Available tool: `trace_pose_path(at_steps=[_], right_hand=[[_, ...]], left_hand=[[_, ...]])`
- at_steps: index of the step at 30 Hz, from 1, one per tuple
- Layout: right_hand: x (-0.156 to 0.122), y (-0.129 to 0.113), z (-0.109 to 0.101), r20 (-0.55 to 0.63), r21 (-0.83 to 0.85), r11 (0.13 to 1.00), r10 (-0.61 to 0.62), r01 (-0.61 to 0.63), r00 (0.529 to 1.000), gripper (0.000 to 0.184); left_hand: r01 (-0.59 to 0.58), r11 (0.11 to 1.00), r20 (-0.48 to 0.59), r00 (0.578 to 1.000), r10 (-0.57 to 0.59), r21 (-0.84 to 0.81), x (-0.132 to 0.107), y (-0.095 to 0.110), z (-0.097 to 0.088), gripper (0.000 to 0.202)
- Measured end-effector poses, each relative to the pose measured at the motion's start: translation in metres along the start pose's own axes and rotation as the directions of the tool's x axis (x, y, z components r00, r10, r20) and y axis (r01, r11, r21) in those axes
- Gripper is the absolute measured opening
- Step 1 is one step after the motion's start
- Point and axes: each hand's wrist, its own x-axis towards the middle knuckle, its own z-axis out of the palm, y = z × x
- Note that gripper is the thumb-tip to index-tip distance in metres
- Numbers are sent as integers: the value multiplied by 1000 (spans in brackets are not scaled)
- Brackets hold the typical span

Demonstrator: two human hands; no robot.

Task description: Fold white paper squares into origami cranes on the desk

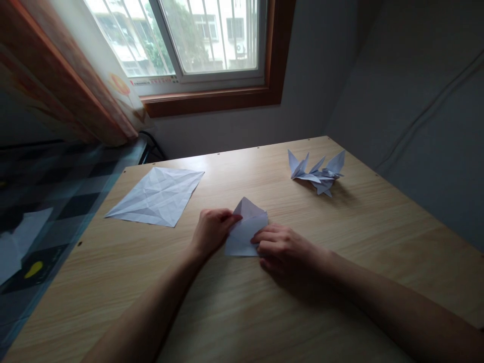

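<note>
A partly folded white paper (247,227) lies on the wooden table (242,307) in front of me. My left hand (212,231) pinches its left edge, fingers curled closed on the fold. My right hand (283,248) presses on the paper's lower right corner with its fingers bent onto it. Both forearms reach in from the bottom of the view.
A creased, unfolded square sheet (157,195) lies at the table's left. Finished folded paper figures (317,174) sit at the far right. A window (196,40) and a curtain (75,85) are behind. A checkered bed cover (45,201) lies left of the table.
</note>
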Motion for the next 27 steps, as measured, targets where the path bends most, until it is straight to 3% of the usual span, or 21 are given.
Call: trace_pose_path(at_steps=[5,12,16,20,24,27], right_hand=[[1,-1,-1,-10,10,1000,4,-4,1000,2],[0,-2,-1,-18,24,1000,0,1,1000,3],[-1,-1,0,0,21,1000,-3,3,1000,3],[0,-1,-1,-7,-6,1000,-23,23,1000,4],[0,0,-1,-12,-22,999,-33,33,999,5],[-1,1,0,-24,-12,999,-32,31,999,5]], left_hand=[[37,999,2,999,-37,33,3,6,0,44],[48,990,-38,998,-43,136,6,8,6,35],[-108,967,156,985,73,230,2,5,-7,30],[-365,851,327,912,246,378,-7,-1,-20,18],[-481,744,390,865,315,465,-13,-8,-22,22],[-486,746,405,859,312,455,-15,-8,-22,23]])
